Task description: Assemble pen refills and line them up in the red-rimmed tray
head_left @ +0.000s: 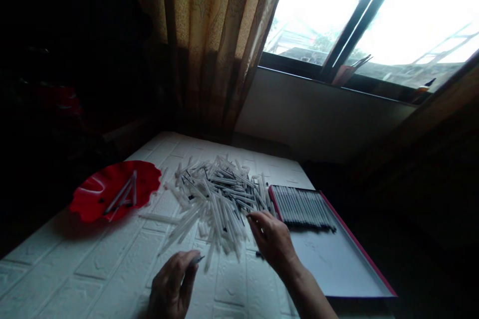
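At the front of the table, my left hand (174, 281) is closed, pinching a pen (197, 260); only its grey end and dark pointed tip show past the fingers. My right hand (271, 237) reaches to the near right edge of a loose pile of clear pen barrels (224, 209). Its thumb and finger are pinched together, and whatever they hold is too small to make out. Among the barrels lie thin dark refills (234, 184). Small black pieces (259, 255) rest on the table beside my right wrist.
To the right, a shallow red-edged box (359, 249) holds a row of clear pens (303, 207) with black ends. A red wavy-rimmed dish (88, 199) at left contains several pen pieces. The white brick-patterned table (112, 264) stands near a curtain (209, 25) and window.
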Action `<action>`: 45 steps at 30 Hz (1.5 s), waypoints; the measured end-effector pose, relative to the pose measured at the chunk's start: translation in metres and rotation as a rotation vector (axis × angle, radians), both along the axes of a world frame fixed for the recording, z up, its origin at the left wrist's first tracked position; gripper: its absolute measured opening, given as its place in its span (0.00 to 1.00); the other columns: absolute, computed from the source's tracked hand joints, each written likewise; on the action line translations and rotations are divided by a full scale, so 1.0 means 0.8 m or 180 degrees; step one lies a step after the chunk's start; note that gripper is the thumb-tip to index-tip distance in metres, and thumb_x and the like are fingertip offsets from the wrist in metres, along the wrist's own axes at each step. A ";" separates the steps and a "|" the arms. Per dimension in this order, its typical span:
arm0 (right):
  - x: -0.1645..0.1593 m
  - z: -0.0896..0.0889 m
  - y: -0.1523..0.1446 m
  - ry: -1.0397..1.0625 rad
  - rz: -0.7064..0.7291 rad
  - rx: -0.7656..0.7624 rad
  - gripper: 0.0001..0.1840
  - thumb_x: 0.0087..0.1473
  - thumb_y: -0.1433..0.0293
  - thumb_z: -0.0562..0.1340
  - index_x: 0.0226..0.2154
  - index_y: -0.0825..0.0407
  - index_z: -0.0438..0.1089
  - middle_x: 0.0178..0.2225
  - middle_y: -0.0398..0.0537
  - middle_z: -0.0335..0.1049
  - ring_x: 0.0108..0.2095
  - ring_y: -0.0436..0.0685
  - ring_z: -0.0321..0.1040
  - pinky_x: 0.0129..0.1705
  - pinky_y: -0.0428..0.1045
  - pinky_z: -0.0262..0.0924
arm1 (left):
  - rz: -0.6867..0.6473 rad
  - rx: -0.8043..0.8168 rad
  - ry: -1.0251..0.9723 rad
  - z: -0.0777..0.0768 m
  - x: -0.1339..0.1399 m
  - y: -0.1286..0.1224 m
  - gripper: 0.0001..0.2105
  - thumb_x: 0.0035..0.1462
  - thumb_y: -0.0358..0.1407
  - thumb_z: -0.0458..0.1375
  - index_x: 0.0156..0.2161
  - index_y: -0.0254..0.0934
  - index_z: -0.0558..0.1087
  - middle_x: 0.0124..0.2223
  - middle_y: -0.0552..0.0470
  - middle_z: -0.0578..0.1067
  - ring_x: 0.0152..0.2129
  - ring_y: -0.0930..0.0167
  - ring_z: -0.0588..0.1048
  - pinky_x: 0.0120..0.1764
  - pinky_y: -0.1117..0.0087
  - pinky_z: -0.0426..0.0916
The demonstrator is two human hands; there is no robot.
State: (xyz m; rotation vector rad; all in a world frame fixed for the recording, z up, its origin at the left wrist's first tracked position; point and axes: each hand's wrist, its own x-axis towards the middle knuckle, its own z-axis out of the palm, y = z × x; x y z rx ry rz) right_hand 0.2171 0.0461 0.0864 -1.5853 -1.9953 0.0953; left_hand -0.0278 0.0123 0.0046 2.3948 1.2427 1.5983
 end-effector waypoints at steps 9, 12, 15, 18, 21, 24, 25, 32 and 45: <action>0.035 -0.074 -0.054 -0.0333 -0.0427 -0.0627 0.12 0.59 0.72 0.54 0.36 0.49 0.73 0.33 0.47 0.74 0.31 0.55 0.74 0.31 0.44 0.62 | -0.0469 -0.0048 0.0912 0.001 0.018 -0.004 0.12 0.69 0.36 0.44 0.47 0.37 0.69 0.27 0.53 0.76 0.21 0.73 0.78 0.25 0.77 0.72; 0.047 -0.088 -0.073 -0.0476 -0.0379 -0.0604 0.14 0.58 0.74 0.53 0.40 0.48 0.73 0.35 0.48 0.73 0.31 0.54 0.74 0.31 0.44 0.64 | -0.0510 -0.0054 0.1072 -0.001 0.022 -0.004 0.14 0.69 0.37 0.43 0.46 0.38 0.70 0.27 0.54 0.76 0.21 0.73 0.78 0.25 0.77 0.72; 0.047 -0.092 -0.080 -0.0741 -0.0324 -0.0635 0.18 0.56 0.75 0.54 0.46 0.47 0.72 0.37 0.48 0.73 0.32 0.54 0.75 0.31 0.43 0.64 | -0.0494 -0.0028 0.1157 0.000 0.024 -0.004 0.14 0.69 0.37 0.42 0.46 0.38 0.70 0.27 0.53 0.77 0.22 0.72 0.78 0.25 0.76 0.73; 0.040 -0.090 -0.077 -0.1011 -0.0408 -0.0690 0.18 0.56 0.74 0.55 0.46 0.45 0.72 0.36 0.47 0.73 0.30 0.55 0.75 0.28 0.44 0.63 | -0.0490 -0.0003 0.1182 0.002 0.025 -0.004 0.15 0.70 0.38 0.41 0.45 0.39 0.70 0.27 0.53 0.77 0.21 0.72 0.79 0.24 0.76 0.73; 0.036 -0.090 -0.071 -0.0986 -0.0551 -0.0625 0.14 0.58 0.72 0.54 0.39 0.46 0.74 0.33 0.47 0.73 0.27 0.55 0.74 0.25 0.44 0.61 | -0.0508 -0.0041 0.1173 0.004 0.024 -0.004 0.15 0.69 0.38 0.41 0.45 0.39 0.71 0.28 0.53 0.77 0.21 0.72 0.79 0.24 0.76 0.73; 0.035 -0.092 -0.072 -0.0441 -0.0540 -0.0302 0.14 0.59 0.71 0.51 0.34 0.48 0.73 0.34 0.50 0.73 0.29 0.56 0.73 0.26 0.45 0.62 | -0.0586 -0.0078 0.1062 0.007 0.022 -0.006 0.14 0.69 0.37 0.43 0.46 0.38 0.70 0.28 0.53 0.78 0.21 0.73 0.79 0.25 0.77 0.73; 0.033 -0.093 -0.074 -0.0113 -0.0487 -0.0178 0.14 0.59 0.71 0.50 0.35 0.49 0.72 0.34 0.50 0.73 0.30 0.56 0.73 0.28 0.46 0.64 | -0.0610 -0.0063 0.1011 0.008 0.021 -0.006 0.13 0.69 0.37 0.44 0.47 0.37 0.70 0.29 0.53 0.79 0.22 0.72 0.79 0.26 0.77 0.74; -0.025 -0.094 -0.099 0.2889 0.0004 -0.0941 0.17 0.57 0.55 0.60 0.35 0.51 0.72 0.26 0.46 0.73 0.20 0.51 0.67 0.23 0.45 0.63 | -0.0686 0.0066 0.1035 0.006 0.020 -0.008 0.12 0.69 0.36 0.45 0.47 0.35 0.70 0.32 0.50 0.82 0.27 0.72 0.81 0.32 0.77 0.75; -0.077 -0.093 -0.125 0.3025 -0.0552 -0.0032 0.18 0.59 0.53 0.57 0.40 0.46 0.76 0.34 0.50 0.77 0.31 0.57 0.75 0.34 0.48 0.71 | -0.0600 0.0012 0.1121 0.010 0.026 -0.009 0.13 0.69 0.35 0.44 0.46 0.35 0.70 0.30 0.51 0.81 0.25 0.71 0.80 0.28 0.75 0.75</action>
